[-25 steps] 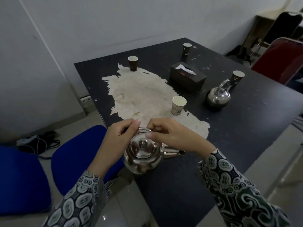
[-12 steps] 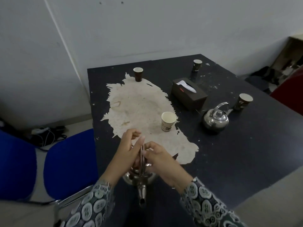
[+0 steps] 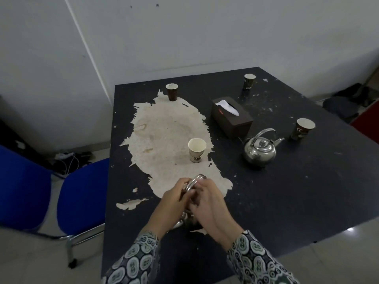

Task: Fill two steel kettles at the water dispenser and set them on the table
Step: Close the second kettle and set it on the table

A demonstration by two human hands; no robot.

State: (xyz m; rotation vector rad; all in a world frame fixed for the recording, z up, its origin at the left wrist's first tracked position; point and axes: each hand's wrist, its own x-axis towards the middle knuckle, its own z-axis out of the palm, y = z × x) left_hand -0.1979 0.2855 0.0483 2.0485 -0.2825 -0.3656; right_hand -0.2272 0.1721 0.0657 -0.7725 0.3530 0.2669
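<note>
Kettle (image 3: pixel 185 219) sits gripped between both hands (image 3: pixel 192 198) by its handle.

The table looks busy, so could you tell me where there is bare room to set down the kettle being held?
Bare table lies right of both hands, in front of the second kettle. The worn patch between the near cup and far-left cup is bare too. It is crowded around the tissue box.

Polished, mirror-bright steel on the kettle (image 3: pixel 259 151) at 2 o'clock and on the handle of the held kettle (image 3: pixel 193 182). Matt black laminate on the table (image 3: pixel 287 201), peeled to rough pale board (image 3: pixel 168 136) at 11 o'clock. Paper cups (image 3: pixel 196 149); glossy floor tiles (image 3: pixel 348 253).
</note>
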